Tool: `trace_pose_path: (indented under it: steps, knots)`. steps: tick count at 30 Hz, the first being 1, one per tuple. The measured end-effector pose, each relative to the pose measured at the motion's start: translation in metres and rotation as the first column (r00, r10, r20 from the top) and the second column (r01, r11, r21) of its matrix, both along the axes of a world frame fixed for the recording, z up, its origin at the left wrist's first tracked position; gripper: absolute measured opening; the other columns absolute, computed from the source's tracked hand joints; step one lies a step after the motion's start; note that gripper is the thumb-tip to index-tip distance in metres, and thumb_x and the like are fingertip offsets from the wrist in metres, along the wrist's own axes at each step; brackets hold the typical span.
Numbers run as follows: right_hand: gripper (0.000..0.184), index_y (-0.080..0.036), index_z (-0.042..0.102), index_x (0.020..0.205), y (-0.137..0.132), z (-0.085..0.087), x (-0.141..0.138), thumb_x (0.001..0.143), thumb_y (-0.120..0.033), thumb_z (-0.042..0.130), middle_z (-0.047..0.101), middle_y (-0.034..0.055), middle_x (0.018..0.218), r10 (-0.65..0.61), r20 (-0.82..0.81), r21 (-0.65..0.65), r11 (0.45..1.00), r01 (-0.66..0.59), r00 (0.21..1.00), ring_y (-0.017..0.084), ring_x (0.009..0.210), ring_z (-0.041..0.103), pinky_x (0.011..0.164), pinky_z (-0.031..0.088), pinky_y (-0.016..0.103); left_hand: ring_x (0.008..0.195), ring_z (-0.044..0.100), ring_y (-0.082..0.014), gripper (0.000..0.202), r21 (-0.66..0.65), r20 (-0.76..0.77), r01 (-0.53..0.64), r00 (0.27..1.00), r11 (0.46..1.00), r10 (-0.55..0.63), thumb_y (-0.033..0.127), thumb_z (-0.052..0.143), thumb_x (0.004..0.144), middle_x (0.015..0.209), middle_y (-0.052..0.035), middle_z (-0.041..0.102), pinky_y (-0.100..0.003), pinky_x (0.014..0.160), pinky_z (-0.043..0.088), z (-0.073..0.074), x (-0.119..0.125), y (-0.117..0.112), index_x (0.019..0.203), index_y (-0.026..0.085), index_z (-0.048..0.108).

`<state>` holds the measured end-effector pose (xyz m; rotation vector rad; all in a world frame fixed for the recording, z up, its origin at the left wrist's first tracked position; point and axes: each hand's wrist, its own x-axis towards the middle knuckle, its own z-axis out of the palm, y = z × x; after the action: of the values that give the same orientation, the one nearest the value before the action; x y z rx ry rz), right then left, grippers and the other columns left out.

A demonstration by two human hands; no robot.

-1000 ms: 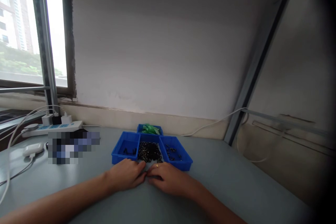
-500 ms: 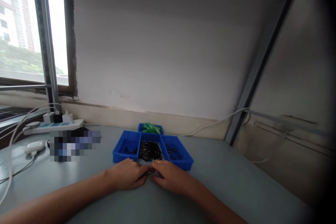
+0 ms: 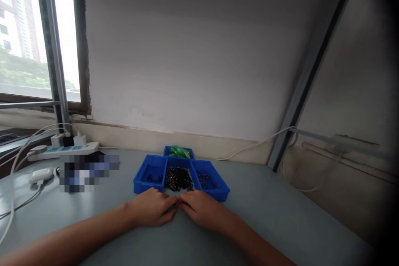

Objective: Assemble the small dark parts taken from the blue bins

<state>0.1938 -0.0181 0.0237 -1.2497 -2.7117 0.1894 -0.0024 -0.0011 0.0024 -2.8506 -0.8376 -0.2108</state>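
My left hand [image 3: 154, 208] and my right hand [image 3: 199, 208] meet fingertip to fingertip just above the table, in front of the blue bins. The fingers of both are closed in a pinch around something small that I cannot make out. Right beyond them, a heap of small dark and shiny metal parts [image 3: 178, 178] fills the middle space. A left blue bin [image 3: 145, 185] holds a few dark parts, and a right blue bin [image 3: 218, 194] holds several small metal pieces. Behind the heap, a back blue bin [image 3: 166, 151] contains green plastic packaging [image 3: 179, 152].
A white power strip [image 3: 75, 150] with plugged-in chargers lies at the back left of the grey table [image 3: 264, 212]. White cables [image 3: 14, 187] run along the left edge near a white earphone case [image 3: 41, 174]. A blurred-out item [image 3: 89, 170] lies between them and the bins.
My right hand's fingers have shifted slightly and drawn closer to the left hand's fingertips. My left hand and the bins stay almost where they were.
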Motion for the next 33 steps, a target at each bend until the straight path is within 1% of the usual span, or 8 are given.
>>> trace_pose_path:
  steps: [5, 9, 15, 18, 22, 26, 31, 33]
  knots:
    - [0.026, -0.016, 0.061, 0.084, 0.0008, -0.0007, -0.0003, 0.092, -0.023, 0.037, 0.066, 0.0065, 0.084, 0.002, 0.022, 0.008, 1.0, -0.002, 1.0, 0.018, 0.078, 0.06, 0.066, 0.038, 0.024, 0.061, 0.064, -0.018, 0.014, 0.014, 0.013, 0.014, 1.0, 1.0, -0.015, 0.027, 0.044, 0.088, 0.071, -0.0021, 0.066, -0.025, 0.054, 0.045, -0.0001, -0.001, 0.0003, 0.081, 0.018, 0.053]
    - [0.027, -0.016, 0.061, 0.085, 0.0, -0.001, 0.0005, 0.092, -0.023, 0.036, 0.066, 0.006, 0.085, 0.014, 0.008, 0.011, 1.0, -0.014, 1.0, 0.017, 0.077, 0.06, 0.066, 0.038, 0.024, 0.06, 0.064, -0.0171, 0.015, 0.026, 0.027, 0.03, 0.999, 0.999, -0.031, 0.025, 0.042, 0.088, 0.071, -0.0018, 0.065, -0.025, 0.053, 0.045, -0.0007, -0.0006, 0.0007, 0.081, 0.018, 0.053]
    - [0.02, -0.017, 0.062, 0.081, 0.0003, -0.0009, 0.0015, 0.088, -0.026, 0.045, 0.067, 0.0049, 0.083, 0.02, -0.02, -0.017, 1.0, -0.02, 1.0, 0.018, 0.076, 0.06, 0.063, 0.038, 0.023, 0.058, 0.063, -0.0173, 0.012, 0.037, 0.015, 0.032, 0.999, 0.999, -0.032, 0.024, 0.044, 0.086, 0.07, -0.0013, 0.065, -0.025, 0.052, 0.045, 0.0004, 0.0003, 0.0011, 0.081, 0.018, 0.052]
    - [0.022, -0.017, 0.063, 0.082, 0.0004, 0.0, 0.001, 0.089, -0.025, 0.043, 0.067, 0.0049, 0.083, 0.015, -0.015, -0.007, 1.0, -0.015, 1.0, 0.018, 0.077, 0.061, 0.064, 0.039, 0.023, 0.058, 0.062, -0.0166, 0.014, 0.038, 0.025, 0.041, 0.999, 0.998, -0.042, 0.025, 0.042, 0.087, 0.07, -0.0014, 0.065, -0.024, 0.052, 0.045, -0.0002, -0.0005, 0.0013, 0.081, 0.018, 0.052]
    - [0.026, -0.017, 0.064, 0.082, -0.0005, 0.002, -0.0002, 0.091, -0.024, 0.04, 0.067, 0.0047, 0.084, 0.029, -0.007, -0.003, 1.0, -0.029, 1.0, 0.018, 0.078, 0.061, 0.067, 0.04, 0.024, 0.059, 0.062, -0.0167, 0.013, 0.018, 0.025, 0.035, 0.999, 0.999, -0.035, 0.028, 0.045, 0.086, 0.068, -0.0013, 0.064, -0.024, 0.053, 0.045, 0.0004, -0.0014, 0.0013, 0.081, 0.018, 0.052]
    - [0.028, -0.017, 0.064, 0.082, -0.0001, 0.0, 0.0, 0.091, -0.024, 0.039, 0.067, 0.0051, 0.084, 0.027, -0.002, 0.015, 1.0, -0.027, 1.0, 0.018, 0.078, 0.06, 0.068, 0.04, 0.024, 0.058, 0.062, -0.0166, 0.017, 0.026, 0.016, 0.029, 0.999, 0.999, -0.029, 0.027, 0.04, 0.09, 0.069, -0.0024, 0.065, -0.024, 0.053, 0.046, 0.001, -0.001, 0.0012, 0.081, 0.018, 0.052]
    - [0.02, -0.018, 0.062, 0.083, 0.0025, -0.0039, 0.0021, 0.088, -0.026, 0.045, 0.067, 0.0045, 0.082, -0.028, -0.028, -0.002, 1.0, 0.028, 0.999, 0.019, 0.077, 0.061, 0.063, 0.039, 0.023, 0.059, 0.063, -0.0172, 0.016, 0.033, 0.006, 0.041, 0.999, 0.999, -0.041, 0.025, 0.04, 0.09, 0.072, -0.0028, 0.066, -0.025, 0.053, 0.045, 0.0003, -0.0004, 0.0013, 0.082, 0.017, 0.052]
    - [0.017, -0.018, 0.062, 0.084, 0.0034, -0.0037, 0.0024, 0.087, -0.026, 0.047, 0.067, 0.0045, 0.082, -0.028, -0.04, -0.009, 1.0, 0.028, 0.999, 0.019, 0.077, 0.061, 0.062, 0.038, 0.023, 0.058, 0.062, -0.0169, 0.017, 0.036, 0.011, 0.045, 0.999, 0.998, -0.046, 0.025, 0.039, 0.09, 0.072, -0.0028, 0.065, -0.025, 0.052, 0.045, 0.0001, -0.0003, 0.0014, 0.083, 0.017, 0.053]
